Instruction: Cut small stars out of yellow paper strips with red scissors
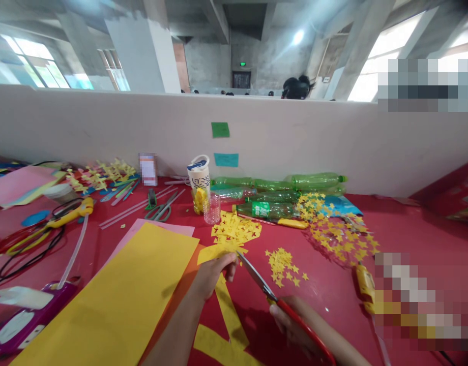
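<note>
My left hand (214, 275) is closed in a pinch on a strip of yellow paper (227, 305) that runs down toward me over the red table (405, 229). My right hand (295, 325) grips red-handled scissors (274, 297); the blades point up-left and their tips meet the yellow paper beside my left fingers. Just beyond lies a cut-out yellow sheet with scraps (234, 231). A small heap of yellow paper stars (283, 264) sits to the right of the blades.
A large yellow sheet (115, 300) over pink and orange paper lies left. Green plastic bottles (280, 195), a paper cup (199, 175), a small jar (211, 208), more stars (333, 229), a yellow glue gun (71, 213), cables and another pair of scissors (161, 209) crowd the back. A white partition (295, 137) stands behind.
</note>
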`<act>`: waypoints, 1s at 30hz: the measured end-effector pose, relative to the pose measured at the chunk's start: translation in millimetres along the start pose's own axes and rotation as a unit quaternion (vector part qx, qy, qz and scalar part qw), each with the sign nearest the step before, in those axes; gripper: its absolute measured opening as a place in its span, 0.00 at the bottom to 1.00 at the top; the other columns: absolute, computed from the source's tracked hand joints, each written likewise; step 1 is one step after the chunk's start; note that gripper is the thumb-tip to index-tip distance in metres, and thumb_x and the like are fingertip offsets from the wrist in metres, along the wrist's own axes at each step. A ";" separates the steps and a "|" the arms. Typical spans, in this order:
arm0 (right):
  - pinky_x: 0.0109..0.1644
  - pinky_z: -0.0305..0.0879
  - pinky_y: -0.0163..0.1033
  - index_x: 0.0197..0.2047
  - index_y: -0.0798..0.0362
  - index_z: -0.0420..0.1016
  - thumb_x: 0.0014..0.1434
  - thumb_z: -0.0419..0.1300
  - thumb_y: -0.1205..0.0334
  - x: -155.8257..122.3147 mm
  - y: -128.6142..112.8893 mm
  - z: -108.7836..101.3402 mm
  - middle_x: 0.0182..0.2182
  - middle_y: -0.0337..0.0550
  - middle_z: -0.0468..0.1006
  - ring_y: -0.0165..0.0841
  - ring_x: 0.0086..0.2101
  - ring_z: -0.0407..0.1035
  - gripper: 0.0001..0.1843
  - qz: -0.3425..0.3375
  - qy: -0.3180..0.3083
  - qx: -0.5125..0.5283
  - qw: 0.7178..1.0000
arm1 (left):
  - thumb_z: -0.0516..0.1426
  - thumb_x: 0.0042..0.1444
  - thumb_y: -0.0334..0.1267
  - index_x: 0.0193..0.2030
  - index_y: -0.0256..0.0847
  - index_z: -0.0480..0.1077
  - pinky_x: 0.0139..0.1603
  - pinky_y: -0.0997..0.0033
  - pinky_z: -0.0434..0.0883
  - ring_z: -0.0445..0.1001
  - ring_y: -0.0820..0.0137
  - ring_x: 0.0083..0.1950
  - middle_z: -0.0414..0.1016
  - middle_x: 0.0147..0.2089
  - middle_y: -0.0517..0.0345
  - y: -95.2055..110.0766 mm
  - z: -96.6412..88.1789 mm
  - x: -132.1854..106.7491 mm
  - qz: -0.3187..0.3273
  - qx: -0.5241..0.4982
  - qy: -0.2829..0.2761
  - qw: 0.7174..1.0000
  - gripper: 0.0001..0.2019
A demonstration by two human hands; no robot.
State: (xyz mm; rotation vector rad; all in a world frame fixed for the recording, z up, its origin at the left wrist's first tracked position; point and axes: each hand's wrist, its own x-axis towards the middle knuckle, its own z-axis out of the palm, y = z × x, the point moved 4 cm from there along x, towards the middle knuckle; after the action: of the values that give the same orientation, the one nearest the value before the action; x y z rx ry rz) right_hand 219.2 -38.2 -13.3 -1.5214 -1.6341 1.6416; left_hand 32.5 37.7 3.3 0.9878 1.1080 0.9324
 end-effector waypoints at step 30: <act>0.10 0.45 0.27 0.19 0.52 0.62 0.47 0.47 0.24 1.0 4.4 11.6 0.08 0.29 0.57 0.22 0.08 0.50 0.36 0.022 0.009 0.075 0.997 | 0.55 0.48 0.56 0.19 0.41 0.62 0.23 0.75 0.61 0.58 0.76 0.20 0.58 0.17 0.66 -11.0 19.6 -3.8 0.042 0.037 0.085 0.995 0.21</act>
State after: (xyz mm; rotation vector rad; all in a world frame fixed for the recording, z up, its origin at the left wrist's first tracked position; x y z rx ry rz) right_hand 210.9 -44.0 -20.6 -1.5004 -1.4425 1.7274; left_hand 51.9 27.9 -3.2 1.0361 1.2587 1.0650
